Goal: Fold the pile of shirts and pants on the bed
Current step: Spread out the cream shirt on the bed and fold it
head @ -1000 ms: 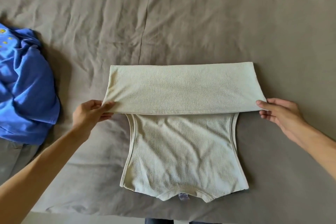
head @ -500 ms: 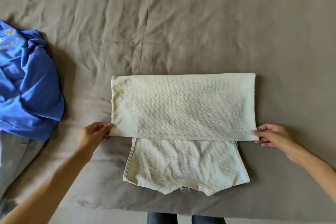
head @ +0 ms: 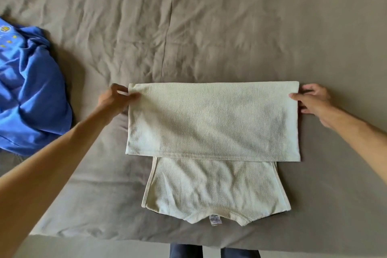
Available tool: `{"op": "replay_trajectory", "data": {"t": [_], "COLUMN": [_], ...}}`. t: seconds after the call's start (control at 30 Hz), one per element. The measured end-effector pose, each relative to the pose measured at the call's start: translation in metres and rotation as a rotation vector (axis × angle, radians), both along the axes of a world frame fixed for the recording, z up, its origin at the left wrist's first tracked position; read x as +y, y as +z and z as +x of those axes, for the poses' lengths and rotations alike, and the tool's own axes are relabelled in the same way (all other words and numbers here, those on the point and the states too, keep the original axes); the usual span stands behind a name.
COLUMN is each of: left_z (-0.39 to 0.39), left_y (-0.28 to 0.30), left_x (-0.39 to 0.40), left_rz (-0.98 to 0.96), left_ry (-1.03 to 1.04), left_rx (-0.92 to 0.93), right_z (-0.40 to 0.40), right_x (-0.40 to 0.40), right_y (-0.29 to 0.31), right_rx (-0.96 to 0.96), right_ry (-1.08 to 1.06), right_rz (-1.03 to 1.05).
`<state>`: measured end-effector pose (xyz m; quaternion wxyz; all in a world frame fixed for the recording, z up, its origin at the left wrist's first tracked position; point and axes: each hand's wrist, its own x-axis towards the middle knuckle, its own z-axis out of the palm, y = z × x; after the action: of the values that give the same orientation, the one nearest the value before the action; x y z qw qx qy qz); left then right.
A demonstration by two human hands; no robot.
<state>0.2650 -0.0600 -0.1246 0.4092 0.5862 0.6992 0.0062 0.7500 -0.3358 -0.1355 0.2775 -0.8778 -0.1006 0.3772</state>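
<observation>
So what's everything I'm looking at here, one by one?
cream shirt: one, cream knit, middle of the bed, far half folded toward the collar, white neck tag at the near edge.
blue shirt: one, blue with yellow print, crumpled at the left edge.
grey garment: one, grey, partly under the blue shirt; type unclear.
bed sheet: one, taupe, wrinkled, under everything.
legs: two, dark trousers, below the near bed edge.
left hand: one, grip pinching the fold's far left corner.
right hand: one, grip pinching the fold's far right corner.
</observation>
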Motion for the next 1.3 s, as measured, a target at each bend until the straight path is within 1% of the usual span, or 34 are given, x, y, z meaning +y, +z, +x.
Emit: {"op": "replay_trajectory", "data": {"t": [0.07,0.13,0.2,0.33,0.43,0.53,0.63,0.7,0.83,0.9,1.0,1.07,1.1,1.17,1.23,1.3], "left_z": [0.004,0.002,-0.002,0.000,0.009,0.010,0.005,0.004,0.007,0.007,0.007,0.010,0.011,0.015,0.019,0.021], "left_y": [-0.002,-0.007,-0.007,-0.003,0.000,-0.004,-0.001,-0.001,-0.007,-0.014,-0.018,-0.018,-0.018,-0.015,-0.015,-0.016], "left_x": [0.004,0.005,0.001,-0.010,-0.013,-0.010,0.000,0.011,0.022,0.021,0.015,0.012,0.010,0.012,0.021,0.033], "left_rz": [-0.031,0.005,0.054,0.141,0.205,0.151,0.063,0.030,-0.136,-0.125,-0.021,0.031,0.050,0.080,0.116,0.154], "left_ry": [-0.011,-0.032,-0.029,-0.073,0.023,0.087,0.182,0.222,0.179,0.220,0.297,0.243,0.176,0.003,-0.182,-0.389], "left_rx": [0.041,0.059,0.048,0.023,-0.020,-0.092,-0.252,-0.311,-0.327,-0.311,-0.274,-0.276,-0.267,-0.185,-0.022,0.192], "right_z": [0.002,0.001,-0.002,-0.007,-0.002,0.001,0.008,0.015,0.022,0.024,0.023,0.020,0.020,0.021,0.023,0.023], "right_x": [0.004,0.001,-0.005,-0.008,-0.002,0.006,0.017,0.023,0.027,0.028,0.030,0.032,0.032,0.034,0.038,0.042], "right_y": [-0.003,-0.003,-0.002,0.005,0.003,0.007,0.013,0.011,0.004,0.004,0.005,0.006,0.004,0.004,0.002,0.000], "right_rx": [-0.036,-0.120,-0.137,-0.066,0.021,0.096,0.092,0.087,0.146,0.141,0.093,0.048,0.029,-0.030,-0.176,-0.321], "right_ry": [-0.012,0.015,0.040,-0.015,-0.081,-0.125,-0.195,-0.229,-0.136,-0.133,-0.099,-0.009,0.057,0.214,0.399,0.497], "right_rz": [-0.042,-0.108,-0.131,-0.004,0.015,0.023,0.113,0.150,0.044,0.027,0.055,0.072,0.067,0.026,-0.076,-0.167]}}
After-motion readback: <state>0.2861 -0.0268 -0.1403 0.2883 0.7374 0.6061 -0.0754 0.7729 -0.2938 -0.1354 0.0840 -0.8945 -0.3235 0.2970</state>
